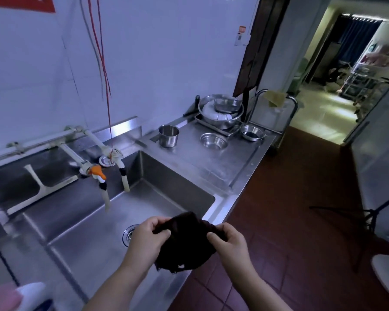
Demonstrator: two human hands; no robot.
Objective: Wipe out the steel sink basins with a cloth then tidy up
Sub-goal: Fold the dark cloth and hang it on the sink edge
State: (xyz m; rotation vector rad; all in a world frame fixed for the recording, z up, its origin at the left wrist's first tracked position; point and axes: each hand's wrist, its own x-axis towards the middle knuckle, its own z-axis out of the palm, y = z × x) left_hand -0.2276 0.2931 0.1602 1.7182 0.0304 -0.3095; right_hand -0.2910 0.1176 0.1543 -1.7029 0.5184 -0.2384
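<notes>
A dark cloth (pixel 184 243) hangs bunched over the front right corner of the near steel basin (pixel 157 182). My left hand (pixel 147 239) pinches its left edge and my right hand (pixel 230 241) pinches its right edge, both held above the basin's front rim. The round drain (pixel 128 234) shows just left of my left hand. A second basin (pixel 20 176) lies to the left, with a white squeegee (pixel 37 189) leaning in it.
Two taps, one with an orange handle (pixel 97 171), hang over the basins. On the steel counter (pixel 222 162) to the right stand a steel pot (pixel 169 135), small bowls (pixel 213 141) and a tray of stacked bowls (pixel 220 113). Red tiled floor (pixel 290 209) lies right of the counter.
</notes>
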